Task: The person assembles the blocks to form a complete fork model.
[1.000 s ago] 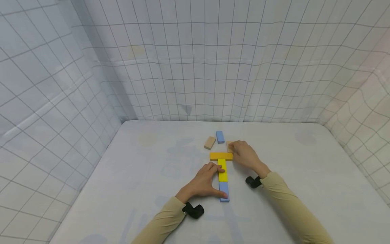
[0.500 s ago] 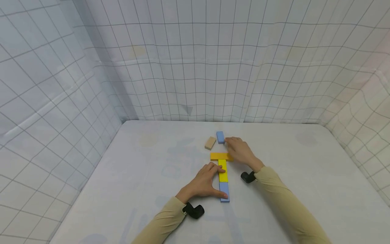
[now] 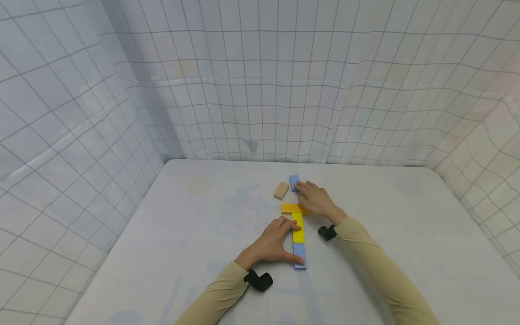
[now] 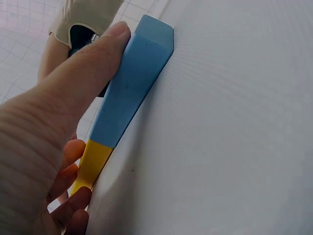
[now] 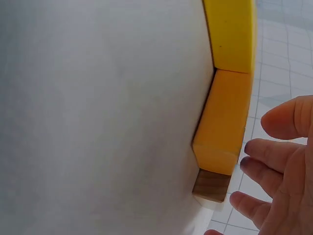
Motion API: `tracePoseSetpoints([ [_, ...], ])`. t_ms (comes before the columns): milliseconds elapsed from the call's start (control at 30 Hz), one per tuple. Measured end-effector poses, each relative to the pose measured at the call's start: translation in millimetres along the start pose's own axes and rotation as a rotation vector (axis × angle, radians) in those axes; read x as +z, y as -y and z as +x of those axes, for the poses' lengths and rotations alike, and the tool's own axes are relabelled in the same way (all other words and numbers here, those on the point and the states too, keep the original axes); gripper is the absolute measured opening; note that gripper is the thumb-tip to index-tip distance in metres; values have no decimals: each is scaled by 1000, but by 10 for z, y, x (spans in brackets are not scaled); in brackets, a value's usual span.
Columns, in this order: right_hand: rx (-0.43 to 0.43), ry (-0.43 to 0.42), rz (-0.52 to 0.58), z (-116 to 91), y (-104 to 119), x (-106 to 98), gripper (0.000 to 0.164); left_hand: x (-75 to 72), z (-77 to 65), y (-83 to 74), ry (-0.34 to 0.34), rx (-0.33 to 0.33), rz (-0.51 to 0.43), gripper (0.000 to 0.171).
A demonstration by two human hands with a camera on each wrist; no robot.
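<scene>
Spanning a pale-blue painted rectangular block [image 3: 299, 253] and a bright-yellow rectangular block [image 3: 298, 234], the left hand [image 3: 270, 241] rests its widely spread thumb and fingers on them, presumably to keep the pair aligned. They lie end to end at lower centre, meeting an orange rectangular block [image 3: 288, 208] set crosswise. Above it, the right hand [image 3: 318, 201], fingers loosely parted and apparently holding nothing, reaches toward a second blue block [image 3: 293, 179]; whether they touch is unclear. A tan wooden block [image 3: 281, 191] lies slantwise nearby, outside the row.
</scene>
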State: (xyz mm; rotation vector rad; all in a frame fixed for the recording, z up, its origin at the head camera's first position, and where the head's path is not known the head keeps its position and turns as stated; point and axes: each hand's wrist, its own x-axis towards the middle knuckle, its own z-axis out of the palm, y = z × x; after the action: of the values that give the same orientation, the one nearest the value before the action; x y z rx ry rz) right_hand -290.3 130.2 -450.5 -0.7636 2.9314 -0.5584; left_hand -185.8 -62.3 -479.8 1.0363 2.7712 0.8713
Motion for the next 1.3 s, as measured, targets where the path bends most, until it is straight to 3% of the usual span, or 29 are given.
tracePoseSetpoints([
  [800, 1, -5, -33, -71, 22, -2, 46, -24, 16, -7, 10, -10, 6, 82],
  [1300, -53, -46, -83, -121, 30, 21, 42, -32, 7, -17, 4, 2, 1, 82],
])
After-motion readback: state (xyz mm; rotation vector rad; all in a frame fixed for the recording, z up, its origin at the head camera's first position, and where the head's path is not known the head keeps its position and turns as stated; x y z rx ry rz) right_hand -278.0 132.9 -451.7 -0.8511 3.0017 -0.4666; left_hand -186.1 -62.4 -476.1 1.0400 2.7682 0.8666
